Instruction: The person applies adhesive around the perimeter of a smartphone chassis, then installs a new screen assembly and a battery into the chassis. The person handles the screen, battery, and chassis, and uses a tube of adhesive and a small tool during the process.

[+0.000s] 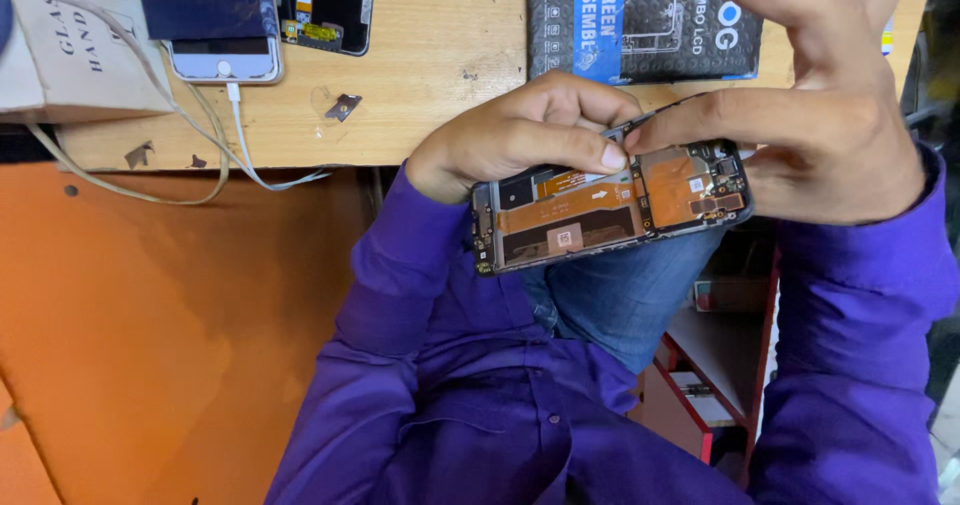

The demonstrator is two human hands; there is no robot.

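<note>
The opened phone is held over the lap, its long axis running left to right; left hand and right hand are both closed on it, thumbs meeting at its upper edge

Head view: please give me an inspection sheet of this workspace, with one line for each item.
Surface: wooden table, with small scraps lying on the wood.
Job's things: opened phone, its inner boards and orange flex strips showing, held over the lap and off the table.
Clutter: white phone partly under a dark panel; screen part; black box; cardboard box.
Fingers: left hand and right hand both grip the opened phone, thumb tips meeting at its upper edge.
Cables: white cable plugged into the white phone; beige cord hanging over the edge.
Surroundings: orange surface; red shelf.
</note>
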